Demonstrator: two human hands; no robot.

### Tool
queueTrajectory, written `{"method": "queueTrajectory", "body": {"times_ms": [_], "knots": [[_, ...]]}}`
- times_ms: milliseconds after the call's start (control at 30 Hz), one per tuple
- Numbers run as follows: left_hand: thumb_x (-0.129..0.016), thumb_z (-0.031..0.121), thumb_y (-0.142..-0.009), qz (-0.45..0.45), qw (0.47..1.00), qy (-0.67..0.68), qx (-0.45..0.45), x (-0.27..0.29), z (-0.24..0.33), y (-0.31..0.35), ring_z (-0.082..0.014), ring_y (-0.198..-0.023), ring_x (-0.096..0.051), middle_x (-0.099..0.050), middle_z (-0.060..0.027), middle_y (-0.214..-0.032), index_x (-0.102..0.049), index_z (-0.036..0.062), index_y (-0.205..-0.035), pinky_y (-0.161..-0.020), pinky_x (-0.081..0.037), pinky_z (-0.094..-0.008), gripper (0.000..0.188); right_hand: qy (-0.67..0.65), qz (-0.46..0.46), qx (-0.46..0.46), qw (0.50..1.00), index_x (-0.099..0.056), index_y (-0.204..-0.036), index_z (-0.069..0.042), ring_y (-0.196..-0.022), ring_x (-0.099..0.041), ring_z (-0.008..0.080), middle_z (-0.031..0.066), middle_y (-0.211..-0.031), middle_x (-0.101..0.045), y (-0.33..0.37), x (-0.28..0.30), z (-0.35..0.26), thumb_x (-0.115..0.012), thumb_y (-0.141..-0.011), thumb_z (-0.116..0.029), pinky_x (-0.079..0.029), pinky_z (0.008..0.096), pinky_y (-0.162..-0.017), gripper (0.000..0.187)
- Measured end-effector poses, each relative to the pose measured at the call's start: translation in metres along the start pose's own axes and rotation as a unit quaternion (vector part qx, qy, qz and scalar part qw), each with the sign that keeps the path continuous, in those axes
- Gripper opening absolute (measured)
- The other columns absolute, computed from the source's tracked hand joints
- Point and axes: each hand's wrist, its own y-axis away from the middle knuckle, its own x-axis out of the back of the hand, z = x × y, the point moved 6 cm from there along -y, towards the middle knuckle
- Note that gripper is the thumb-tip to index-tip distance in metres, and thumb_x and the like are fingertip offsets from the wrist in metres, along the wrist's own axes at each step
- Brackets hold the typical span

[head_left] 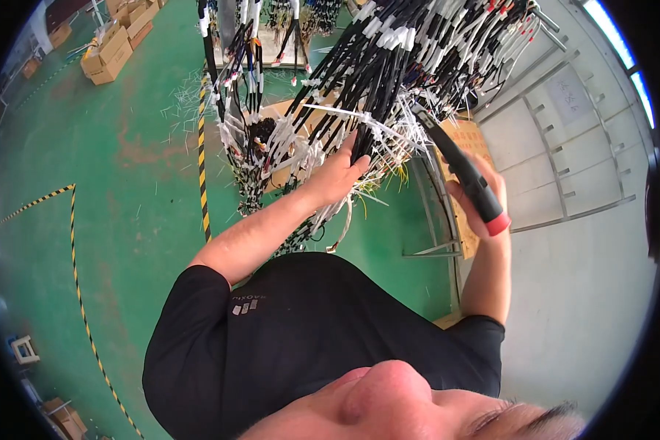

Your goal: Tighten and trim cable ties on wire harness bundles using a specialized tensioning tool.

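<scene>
A thick bundle of black cables (380, 92) with white connectors hangs in front of me. My left hand (337, 176) is closed around its lower part. White cable ties (337, 111) stick out sideways from the bundle just above that hand. To the right, my right hand (496, 183) grips a black cable tie gun (462, 163) with a red rear end. The gun's nose points up and left toward the bundle and appears apart from my left hand. Some right-hand fingers are hidden behind the gun.
More wire harnesses (253, 73) hang to the left of the bundle. A metal frame (550, 139) stands along the right wall. Cardboard boxes (108, 57) sit at the far left. Black-and-yellow tape (202, 161) marks the green floor, where tie scraps are scattered.
</scene>
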Motion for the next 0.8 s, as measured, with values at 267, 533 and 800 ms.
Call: {"method": "queueTrajectory", "body": {"times_ms": [267,533,800], "knots": [[-0.059,0.007,-0.098,0.155,0.915,-0.371,-0.042,0.003,0.025,0.000,-0.0472,-0.092,-0.069,-0.062,-0.0318,-0.116,-0.013,-0.0093,-0.163,-0.081,-0.060,-0.0519,0.081,0.106,-0.189,0.028,0.976,-0.069,-0.121,-0.001,-0.086,-0.068,0.0340,0.0171,-0.094,-0.071,-0.076,0.009,-0.077,-0.080,-0.087,-0.015,-0.054,0.0407,-0.080,0.038],[-0.061,0.003,-0.089,0.172,0.846,-0.505,-0.030,0.008,0.021,-0.005,-0.0338,-0.086,-0.071,-0.062,-0.0229,-0.108,-0.019,-0.0093,-0.163,-0.072,-0.062,-0.0439,0.086,0.146,-0.278,-0.053,0.948,-0.070,-0.121,0.000,-0.086,-0.067,0.0180,0.0085,-0.095,-0.073,-0.101,-0.003,-0.079,-0.081,-0.089,-0.013,-0.054,0.0340,-0.082,0.037],[-0.061,0.006,-0.092,0.138,0.845,-0.517,0.002,0.012,0.027,-0.004,-0.0339,-0.092,-0.071,-0.063,-0.0251,-0.111,-0.016,-0.0088,-0.164,-0.077,-0.063,-0.0427,0.086,0.253,-0.253,0.015,0.934,-0.070,-0.107,-0.003,-0.088,-0.070,0.0419,0.0194,-0.089,-0.072,-0.102,-0.024,-0.118,-0.079,-0.083,-0.010,-0.055,0.0465,-0.077,0.026]]}}
